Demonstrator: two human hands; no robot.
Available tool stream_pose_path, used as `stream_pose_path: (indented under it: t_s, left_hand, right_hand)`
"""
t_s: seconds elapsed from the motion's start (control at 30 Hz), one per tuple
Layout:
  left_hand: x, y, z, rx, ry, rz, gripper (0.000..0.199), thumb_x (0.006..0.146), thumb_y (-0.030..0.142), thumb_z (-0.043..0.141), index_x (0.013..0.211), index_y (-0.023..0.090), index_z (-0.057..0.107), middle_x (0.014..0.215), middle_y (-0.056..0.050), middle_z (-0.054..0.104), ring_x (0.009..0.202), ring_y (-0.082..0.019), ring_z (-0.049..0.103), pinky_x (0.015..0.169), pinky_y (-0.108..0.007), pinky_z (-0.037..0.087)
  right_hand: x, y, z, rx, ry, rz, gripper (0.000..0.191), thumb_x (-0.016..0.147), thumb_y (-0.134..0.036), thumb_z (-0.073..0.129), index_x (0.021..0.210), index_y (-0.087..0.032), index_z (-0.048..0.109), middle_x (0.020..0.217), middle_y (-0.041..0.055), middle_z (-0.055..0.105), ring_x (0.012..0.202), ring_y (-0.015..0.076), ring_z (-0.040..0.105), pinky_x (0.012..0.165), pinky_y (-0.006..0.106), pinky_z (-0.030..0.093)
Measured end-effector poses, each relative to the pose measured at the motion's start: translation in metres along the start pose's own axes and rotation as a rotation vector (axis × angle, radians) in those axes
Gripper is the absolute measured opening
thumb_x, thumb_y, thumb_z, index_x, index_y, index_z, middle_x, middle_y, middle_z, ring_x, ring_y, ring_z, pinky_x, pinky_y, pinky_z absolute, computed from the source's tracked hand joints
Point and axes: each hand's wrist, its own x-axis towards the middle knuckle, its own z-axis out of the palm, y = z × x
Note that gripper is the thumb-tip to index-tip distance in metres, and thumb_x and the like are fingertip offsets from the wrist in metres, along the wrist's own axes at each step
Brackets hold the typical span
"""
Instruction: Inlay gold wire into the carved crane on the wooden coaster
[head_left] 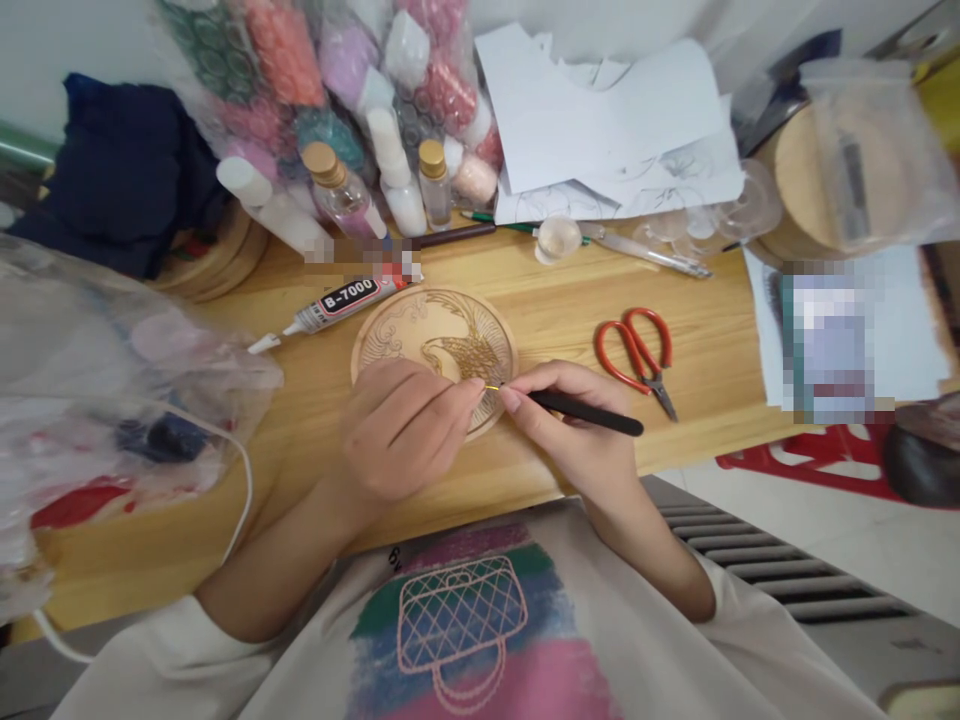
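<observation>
A round wooden disc (390, 335) with a carved bird-like pattern, partly gold, lies on the table under my hands. My right hand (574, 415) holds a slim black tool (592, 411) between thumb and fingers, its tip pointing left. Near that tip, my left hand (412, 425) pinches a thin gold-coloured piece (492, 388) over the lower part of the disc. The two hands' fingertips are close together. Both hands cover some of the disc's lower edge.
Red-handled pliers (636, 350) lie right of the disc, a B-7000 glue tube (349, 297) upper left. Bottles (345, 200), paper sheets (600, 130) and a pen (652, 255) line the back. Plastic bags (135, 370) cover the left side; a wooden round box (832, 180) stands at right.
</observation>
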Motion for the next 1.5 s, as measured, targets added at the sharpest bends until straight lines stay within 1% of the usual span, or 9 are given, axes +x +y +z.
stream_pose_path:
  t_s: [0.1, 0.3, 0.6, 0.77, 0.93, 1.03, 1.17, 1.3, 1.5]
  left_hand:
    - [0.001, 0.0, 0.001, -0.001, -0.008, 0.004, 0.012, 0.089, 0.009, 0.063, 0.096, 0.018, 0.059, 0.074, -0.002, 0.068, 0.068, -0.017, 0.064, 0.064, -0.033, 0.054]
    - [0.0, 0.003, 0.0, 0.05, -0.104, 0.001, 0.011, 0.09, 0.01, 0.062, 0.096, 0.017, 0.058, 0.075, -0.003, 0.067, 0.069, -0.018, 0.063, 0.064, -0.035, 0.053]
    - [-0.003, 0.007, 0.002, 0.151, -0.093, 0.032, 0.004, 0.089, 0.009, 0.063, 0.091, 0.013, 0.061, 0.066, -0.002, 0.061, 0.065, -0.018, 0.058, 0.061, -0.033, 0.049]
    - [-0.002, 0.007, 0.006, 0.091, -0.116, -0.065, 0.001, 0.091, 0.012, 0.062, 0.09, 0.013, 0.062, 0.071, -0.004, 0.065, 0.069, -0.019, 0.059, 0.063, -0.034, 0.048]
    - [-0.001, 0.006, 0.007, 0.027, -0.128, -0.135, 0.012, 0.095, 0.017, 0.059, 0.084, 0.016, 0.061, 0.073, -0.003, 0.066, 0.07, -0.018, 0.059, 0.066, -0.033, 0.049]
    - [-0.001, 0.005, 0.009, -0.009, -0.133, -0.156, 0.013, 0.094, 0.015, 0.06, 0.081, 0.016, 0.061, 0.072, -0.003, 0.067, 0.07, -0.018, 0.061, 0.067, -0.032, 0.05]
    - [-0.004, 0.004, 0.012, -0.069, -0.124, -0.229, 0.012, 0.093, 0.014, 0.061, 0.082, 0.015, 0.065, 0.075, -0.003, 0.07, 0.07, -0.016, 0.064, 0.067, -0.03, 0.051]
    - [-0.006, 0.003, 0.016, -0.066, -0.135, -0.271, 0.013, 0.092, 0.014, 0.061, 0.081, 0.016, 0.066, 0.073, -0.002, 0.07, 0.069, -0.015, 0.064, 0.065, -0.029, 0.05]
    - [-0.007, 0.004, 0.02, -0.059, -0.109, -0.252, 0.016, 0.091, 0.015, 0.061, 0.075, 0.017, 0.063, 0.068, -0.001, 0.067, 0.064, -0.014, 0.062, 0.061, -0.028, 0.049]
  right_hand:
    - [-0.001, 0.005, 0.0, -0.01, -0.009, -0.019, 0.004, 0.078, -0.022, 0.077, 0.076, -0.024, 0.073, 0.067, -0.0045, 0.072, 0.057, 0.0086, 0.062, 0.052, 0.021, 0.049]
    - [-0.001, 0.008, 0.002, -0.074, -0.014, -0.02, 0.004, 0.081, -0.023, 0.074, 0.077, -0.022, 0.073, 0.069, -0.0037, 0.072, 0.06, 0.0096, 0.064, 0.056, 0.022, 0.051]
    - [-0.002, 0.004, 0.005, -0.182, -0.033, -0.013, 0.007, 0.084, -0.024, 0.07, 0.077, -0.022, 0.071, 0.068, -0.0038, 0.07, 0.058, 0.0092, 0.061, 0.055, 0.022, 0.049]
    - [0.002, 0.008, 0.002, -0.137, -0.028, 0.024, 0.006, 0.082, -0.025, 0.072, 0.077, -0.021, 0.072, 0.068, -0.0033, 0.07, 0.059, 0.0092, 0.061, 0.055, 0.022, 0.048]
    - [0.008, 0.01, -0.002, -0.053, -0.035, 0.078, 0.005, 0.077, -0.022, 0.075, 0.072, -0.021, 0.073, 0.066, -0.0034, 0.072, 0.059, 0.01, 0.063, 0.055, 0.022, 0.05]
    - [0.007, 0.01, -0.005, -0.058, -0.057, 0.091, 0.004, 0.079, -0.023, 0.074, 0.075, -0.022, 0.074, 0.07, -0.0031, 0.073, 0.062, 0.0103, 0.065, 0.058, 0.023, 0.052]
    - [0.006, 0.015, -0.011, -0.121, -0.02, 0.045, 0.006, 0.084, -0.023, 0.07, 0.081, -0.023, 0.074, 0.075, -0.0029, 0.075, 0.069, 0.0105, 0.069, 0.067, 0.023, 0.055]
    - [0.003, 0.021, -0.016, -0.212, 0.003, -0.03, 0.006, 0.087, -0.025, 0.069, 0.088, -0.023, 0.074, 0.082, -0.0018, 0.077, 0.075, 0.0121, 0.071, 0.07, 0.024, 0.057]
    - [-0.002, 0.027, -0.016, -0.352, -0.041, -0.189, 0.01, 0.088, -0.019, 0.067, 0.094, -0.025, 0.072, 0.087, -0.0026, 0.076, 0.08, 0.0113, 0.07, 0.076, 0.024, 0.056]
